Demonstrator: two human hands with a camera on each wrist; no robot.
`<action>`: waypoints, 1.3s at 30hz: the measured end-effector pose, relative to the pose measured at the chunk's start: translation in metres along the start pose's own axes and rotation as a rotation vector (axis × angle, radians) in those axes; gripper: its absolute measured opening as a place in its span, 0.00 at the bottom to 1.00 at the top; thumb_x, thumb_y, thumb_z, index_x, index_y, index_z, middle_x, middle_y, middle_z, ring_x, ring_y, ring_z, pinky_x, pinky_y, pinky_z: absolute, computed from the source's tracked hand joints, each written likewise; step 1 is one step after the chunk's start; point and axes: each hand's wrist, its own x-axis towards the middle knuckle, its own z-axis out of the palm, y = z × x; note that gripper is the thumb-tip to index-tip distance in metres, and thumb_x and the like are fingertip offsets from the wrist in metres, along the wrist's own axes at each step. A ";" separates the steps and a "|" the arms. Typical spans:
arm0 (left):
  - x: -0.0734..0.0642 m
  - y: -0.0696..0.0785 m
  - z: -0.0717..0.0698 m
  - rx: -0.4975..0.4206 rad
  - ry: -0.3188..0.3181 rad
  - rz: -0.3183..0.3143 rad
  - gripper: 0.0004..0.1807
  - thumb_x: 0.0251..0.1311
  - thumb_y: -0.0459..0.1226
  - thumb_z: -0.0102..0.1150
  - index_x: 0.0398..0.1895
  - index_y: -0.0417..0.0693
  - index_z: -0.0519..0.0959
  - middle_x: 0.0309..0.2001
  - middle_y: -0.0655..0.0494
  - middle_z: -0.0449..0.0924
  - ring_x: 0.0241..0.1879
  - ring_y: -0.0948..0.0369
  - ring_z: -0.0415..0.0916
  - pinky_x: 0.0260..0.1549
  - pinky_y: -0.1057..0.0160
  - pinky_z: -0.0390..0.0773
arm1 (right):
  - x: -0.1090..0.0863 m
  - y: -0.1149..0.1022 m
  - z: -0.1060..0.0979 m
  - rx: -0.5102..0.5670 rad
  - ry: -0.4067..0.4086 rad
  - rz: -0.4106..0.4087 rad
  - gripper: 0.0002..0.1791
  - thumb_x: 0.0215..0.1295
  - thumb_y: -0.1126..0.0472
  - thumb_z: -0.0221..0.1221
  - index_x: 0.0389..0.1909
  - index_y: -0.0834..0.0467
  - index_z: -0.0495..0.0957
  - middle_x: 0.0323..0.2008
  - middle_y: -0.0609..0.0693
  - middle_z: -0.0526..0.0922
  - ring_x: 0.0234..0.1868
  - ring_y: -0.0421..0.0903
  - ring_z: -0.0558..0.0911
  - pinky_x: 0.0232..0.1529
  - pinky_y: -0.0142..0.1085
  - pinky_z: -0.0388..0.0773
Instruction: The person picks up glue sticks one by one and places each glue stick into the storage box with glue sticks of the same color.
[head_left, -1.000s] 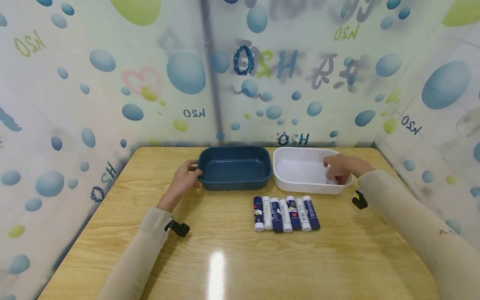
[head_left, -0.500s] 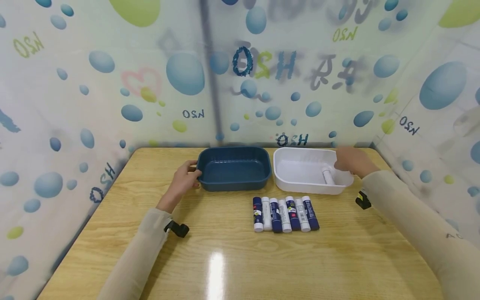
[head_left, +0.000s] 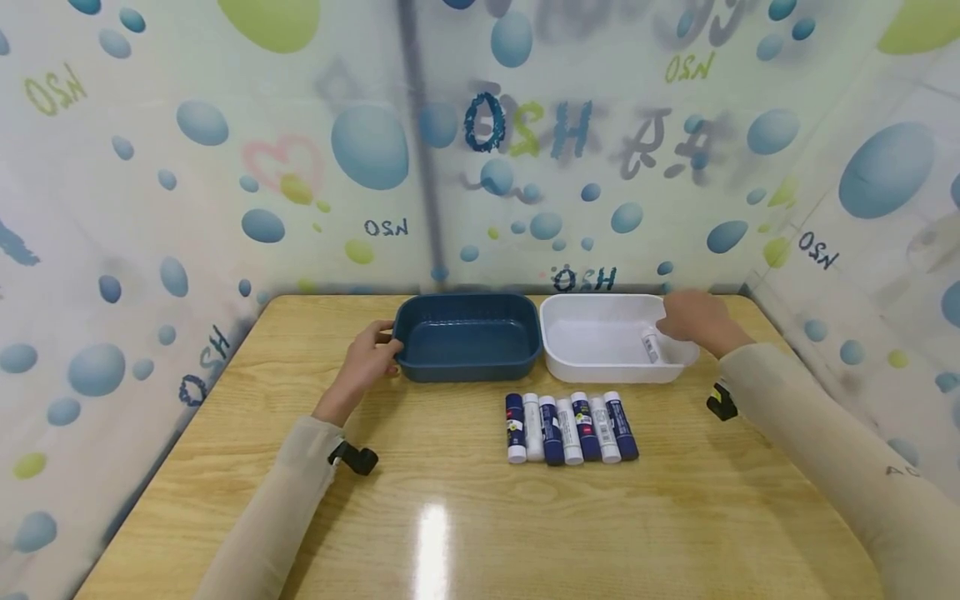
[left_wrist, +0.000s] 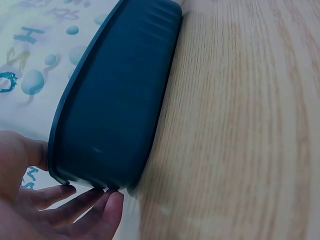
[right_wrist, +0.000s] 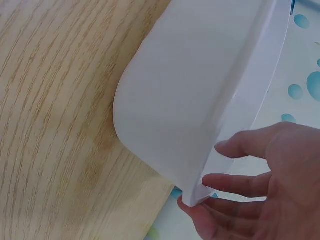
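White tray point(head_left: 607, 373), far right on the table point(head_left: 337, 517): your right hand point(head_left: 699, 318) has its right end. Right wrist view shows your thumb and fingers bent about the rim, slightly apart, pinching it. One white stick point(head_left: 651, 345) lies at a slant inside, toward that same end, not in your fingers.

Blue tray point(head_left: 472, 372) sits just left of the white one; can't tell if the two touch. Your left hand point(head_left: 372, 348) pinches its left end, thumb at the rim, other fingers fanned along the outside of the end wall. Nothing seen in it.

Near side of the trays: row of seven sticks point(head_left: 572, 429), dark blue and white alternating, lying side by side, well apart from both hands.

Further out: your pale sleeves point(head_left: 277, 496), a black wrist device point(head_left: 356, 457) on the left one, and the bubble-print backdrop point(head_left: 371, 146) at the far side.
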 end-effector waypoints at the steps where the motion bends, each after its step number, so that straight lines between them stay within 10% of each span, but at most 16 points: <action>1: 0.000 0.000 0.000 0.000 0.000 0.000 0.31 0.75 0.38 0.46 0.80 0.44 0.59 0.70 0.33 0.68 0.34 0.55 0.81 0.43 0.58 0.86 | 0.000 -0.001 0.000 0.004 -0.001 -0.001 0.13 0.71 0.58 0.58 0.29 0.63 0.80 0.24 0.54 0.77 0.26 0.49 0.76 0.27 0.36 0.69; 22: 0.000 -0.002 -0.003 -0.009 -0.031 0.029 0.31 0.76 0.37 0.44 0.81 0.43 0.57 0.70 0.34 0.68 0.31 0.56 0.76 0.41 0.59 0.83 | 0.001 -0.002 -0.002 0.044 -0.079 -0.101 0.25 0.72 0.56 0.60 0.59 0.72 0.76 0.49 0.67 0.84 0.41 0.55 0.80 0.50 0.54 0.83; 39: -0.003 0.000 0.001 -0.059 -0.030 0.025 0.32 0.76 0.37 0.46 0.80 0.41 0.56 0.70 0.30 0.66 0.36 0.52 0.86 0.44 0.50 0.89 | -0.003 0.003 0.001 0.065 -0.150 -0.093 0.22 0.72 0.55 0.60 0.55 0.69 0.75 0.44 0.63 0.82 0.36 0.53 0.81 0.32 0.39 0.85</action>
